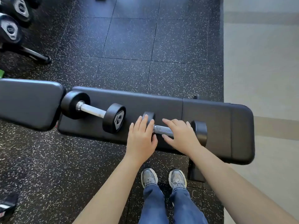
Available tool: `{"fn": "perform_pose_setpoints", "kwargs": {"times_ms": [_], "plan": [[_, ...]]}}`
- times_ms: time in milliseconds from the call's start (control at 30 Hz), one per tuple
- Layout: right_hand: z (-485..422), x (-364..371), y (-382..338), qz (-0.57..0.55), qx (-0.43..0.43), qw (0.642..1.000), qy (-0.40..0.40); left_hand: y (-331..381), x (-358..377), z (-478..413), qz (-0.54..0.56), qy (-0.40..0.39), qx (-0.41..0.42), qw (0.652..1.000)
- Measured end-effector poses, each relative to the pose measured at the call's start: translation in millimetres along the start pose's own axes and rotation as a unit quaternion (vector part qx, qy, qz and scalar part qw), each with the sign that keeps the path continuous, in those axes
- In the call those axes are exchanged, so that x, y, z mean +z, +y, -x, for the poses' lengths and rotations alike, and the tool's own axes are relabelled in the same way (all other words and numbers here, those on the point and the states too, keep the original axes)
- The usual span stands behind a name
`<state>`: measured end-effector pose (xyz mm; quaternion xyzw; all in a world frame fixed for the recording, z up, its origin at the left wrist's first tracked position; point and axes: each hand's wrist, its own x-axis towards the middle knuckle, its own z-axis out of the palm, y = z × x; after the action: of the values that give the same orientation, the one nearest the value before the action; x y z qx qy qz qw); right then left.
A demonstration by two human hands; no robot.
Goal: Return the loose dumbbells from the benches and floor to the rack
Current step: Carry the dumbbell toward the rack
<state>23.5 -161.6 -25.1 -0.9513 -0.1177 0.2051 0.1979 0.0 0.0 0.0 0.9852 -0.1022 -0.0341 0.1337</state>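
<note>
Two black dumbbells with steel handles lie on a black padded bench. The left dumbbell lies free at the bench's left end. The right dumbbell lies under my hands. My left hand rests flat over its left head with fingers spread. My right hand lies over the handle, fingers apart and not wrapped around it. The dumbbell rack with stored dumbbells shows at the top left corner.
A second bench pad butts against the first at the left. Speckled rubber floor tiles surround the benches; pale flooring runs along the right. My shoes stand just before the bench. A dark object lies at the lower left.
</note>
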Motion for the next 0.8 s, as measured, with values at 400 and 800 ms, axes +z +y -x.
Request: {"fn": "perform_pose_setpoints", "kwargs": {"times_ms": [400, 800], "plan": [[-32.1, 50.5, 14.8, 0.01, -0.024, 1.0, -0.008, -26.6, 50.9, -8.8, 0.06, 0.013, 0.008, 0.998], [-38.9, 47.2, 28.6, 0.011, -0.033, 0.999, -0.03, -27.5, 57.2, -16.4, 0.097, 0.021, -0.013, 0.995]]}}
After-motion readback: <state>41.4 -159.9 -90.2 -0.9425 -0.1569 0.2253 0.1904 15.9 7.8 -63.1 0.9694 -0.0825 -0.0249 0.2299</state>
